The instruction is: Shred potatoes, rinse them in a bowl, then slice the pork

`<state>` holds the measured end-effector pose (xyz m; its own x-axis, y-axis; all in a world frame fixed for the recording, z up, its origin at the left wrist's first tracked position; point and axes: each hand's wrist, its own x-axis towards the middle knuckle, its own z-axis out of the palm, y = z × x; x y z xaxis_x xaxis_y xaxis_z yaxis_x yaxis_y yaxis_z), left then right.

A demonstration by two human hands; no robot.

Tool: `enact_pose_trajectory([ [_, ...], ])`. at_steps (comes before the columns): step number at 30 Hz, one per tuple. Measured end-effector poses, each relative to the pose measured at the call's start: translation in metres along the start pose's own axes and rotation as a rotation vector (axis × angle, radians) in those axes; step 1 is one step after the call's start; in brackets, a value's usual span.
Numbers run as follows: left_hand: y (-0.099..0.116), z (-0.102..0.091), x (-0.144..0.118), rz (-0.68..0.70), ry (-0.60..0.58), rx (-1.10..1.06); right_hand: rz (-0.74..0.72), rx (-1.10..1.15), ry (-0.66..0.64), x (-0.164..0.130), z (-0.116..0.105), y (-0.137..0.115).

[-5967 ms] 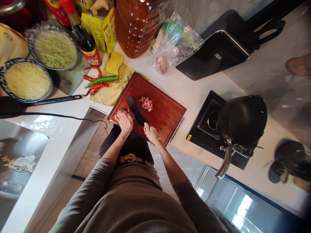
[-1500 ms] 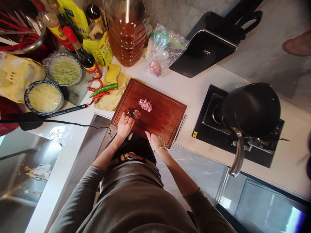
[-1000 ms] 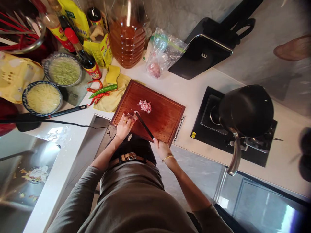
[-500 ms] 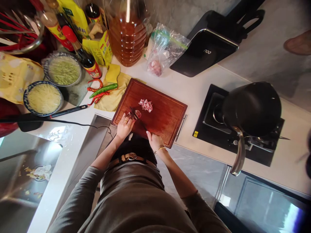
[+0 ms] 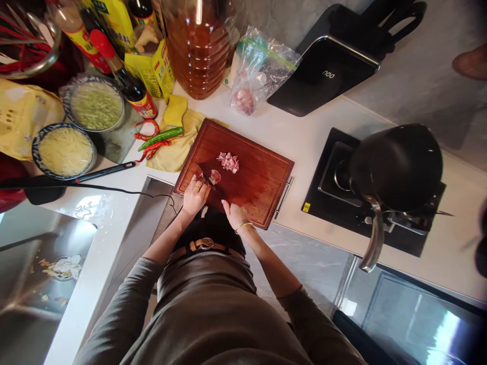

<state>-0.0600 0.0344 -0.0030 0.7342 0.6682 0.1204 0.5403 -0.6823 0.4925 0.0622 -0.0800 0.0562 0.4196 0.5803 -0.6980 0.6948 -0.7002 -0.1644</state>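
Head view, single entry: wooden cutting board [image 5: 258,175] on a pale counter, bearing a small pile of cut meat [image 5: 229,161] near its middle and one uncut pink piece of meat [image 5: 215,176] toward the near left edge. Left hand [image 5: 194,194], fingers curled and pressed down beside that piece, steadies it; right hand [image 5: 235,215] is closed around a knife handle, the dark knife [image 5: 207,175] running from it toward the piece, its edge hard to make out. Judged good practice for the cut: keep the left fingertips tucked back from the blade, hold the blade vertical, slice evenly, push finished bits toward the pile. Adjacent items: green chilli [image 5: 161,137] and red chillies [image 5: 151,147] on a yellow cloth [image 5: 177,147]; bowl of pale shreds [image 5: 64,151]; bowl of green pieces [image 5: 96,105]; large oil bottle [image 5: 198,45]; clear bag [image 5: 258,71]; dark pan [image 5: 395,167] on a hob [image 5: 327,197]. Writing: black appliance [image 5: 327,71] shows pale letters reading roughly "noo"; yellow carton [image 5: 154,68] and dark sauce bottle [image 5: 131,86] carry labels too small to read.
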Motion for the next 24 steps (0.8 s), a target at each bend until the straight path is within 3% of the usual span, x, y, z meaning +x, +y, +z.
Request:
enact_pose_trajectory([
  [5, 0.002, 0.001, -0.001, -0.018, 0.003, 0.015, 0.082, -0.024, -0.056, -0.022, 0.004, 0.022],
  [10, 0.000, 0.001, 0.000, 0.003, -0.001, 0.009, 0.095, -0.035, -0.017, -0.042, 0.010, 0.055],
  [15, -0.003, -0.004, 0.003, 0.062, -0.030, 0.023, 0.087, 0.020, 0.050, -0.026, 0.015, 0.061],
  [19, -0.001, -0.014, 0.008, 0.078, -0.042, 0.027, 0.105, 0.020, 0.120, -0.009, 0.004, 0.064],
  [24, 0.000, -0.019, 0.035, -0.026, 0.006, 0.041, 0.023, 0.038, 0.146, -0.016, -0.002, 0.079],
])
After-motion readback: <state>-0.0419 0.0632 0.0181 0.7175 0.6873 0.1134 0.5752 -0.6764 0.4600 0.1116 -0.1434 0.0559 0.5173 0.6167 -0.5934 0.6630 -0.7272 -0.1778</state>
